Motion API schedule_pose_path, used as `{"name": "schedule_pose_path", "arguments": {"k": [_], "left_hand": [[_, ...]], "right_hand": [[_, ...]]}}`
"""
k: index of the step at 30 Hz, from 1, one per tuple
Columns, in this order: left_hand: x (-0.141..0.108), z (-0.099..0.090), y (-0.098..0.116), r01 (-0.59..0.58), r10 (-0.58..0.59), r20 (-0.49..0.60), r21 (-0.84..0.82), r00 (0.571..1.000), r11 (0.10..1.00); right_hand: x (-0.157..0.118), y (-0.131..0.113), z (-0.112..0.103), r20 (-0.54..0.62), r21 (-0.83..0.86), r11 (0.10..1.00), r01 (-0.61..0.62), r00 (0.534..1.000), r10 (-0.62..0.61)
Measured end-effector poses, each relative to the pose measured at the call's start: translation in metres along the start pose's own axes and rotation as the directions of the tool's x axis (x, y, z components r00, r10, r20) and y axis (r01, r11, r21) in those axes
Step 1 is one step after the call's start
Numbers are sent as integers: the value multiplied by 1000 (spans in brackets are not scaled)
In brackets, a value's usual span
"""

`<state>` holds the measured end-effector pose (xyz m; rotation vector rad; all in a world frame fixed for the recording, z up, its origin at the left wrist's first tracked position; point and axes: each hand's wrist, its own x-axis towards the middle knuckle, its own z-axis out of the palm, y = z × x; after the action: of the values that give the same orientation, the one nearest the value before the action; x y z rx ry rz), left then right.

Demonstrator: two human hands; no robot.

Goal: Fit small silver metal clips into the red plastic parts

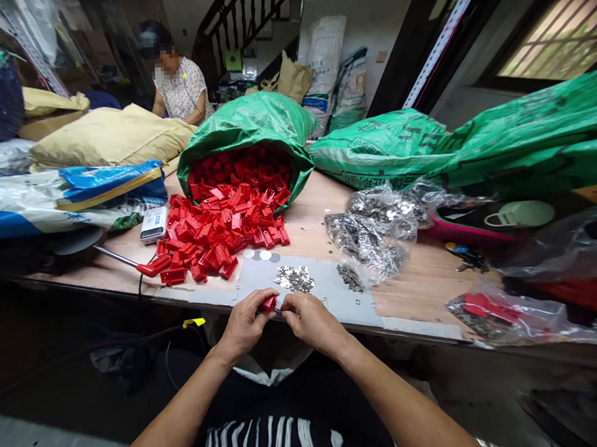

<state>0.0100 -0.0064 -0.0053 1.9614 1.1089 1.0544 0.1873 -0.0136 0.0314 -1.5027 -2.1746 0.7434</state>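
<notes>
At the table's front edge my left hand point(244, 325) is closed around a red plastic part point(269, 304). Close beside it, my right hand point(306, 318) pinches with thumb and finger at the part's right end; what sits in that pinch is too small to make out. Just beyond my hands lies a pile of small shiny metal pieces point(294, 278) on a grey sheet point(328, 309). A smaller heap of darker metal pieces point(350, 278) is to its right. Many more red plastic parts point(213, 231) spill from a green woven sack point(253, 119) further back.
A soldering-iron-like tool with a red handle point(153, 266) lies left, near a small white device point(154, 225). Clear bags of metal pieces point(369, 236) and a pink-rimmed container point(472, 231) stand right. Large sacks point(108, 137) line the back, where another person point(181, 89) sits.
</notes>
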Motion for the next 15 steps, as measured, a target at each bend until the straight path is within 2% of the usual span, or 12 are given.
{"name": "schedule_pose_path", "arguments": {"k": [5, 10, 15], "left_hand": [[-4, 4, -2, 17, -17, -30, 0, 999, 1000], [-5, -1, -4, 19, -19, 40, -17, 999, 1000], [-7, -3, -4, -10, 14, 86, -44, 996, 999]], "right_hand": [[-1, 2, 3, -27, 23, 1000, -7, 1000, 7], [1, 10, -2, 15, 124, 992, -5, 1000, 3], [2, 11, -3, 28, 119, 993, 7, 1000, -11]]}}
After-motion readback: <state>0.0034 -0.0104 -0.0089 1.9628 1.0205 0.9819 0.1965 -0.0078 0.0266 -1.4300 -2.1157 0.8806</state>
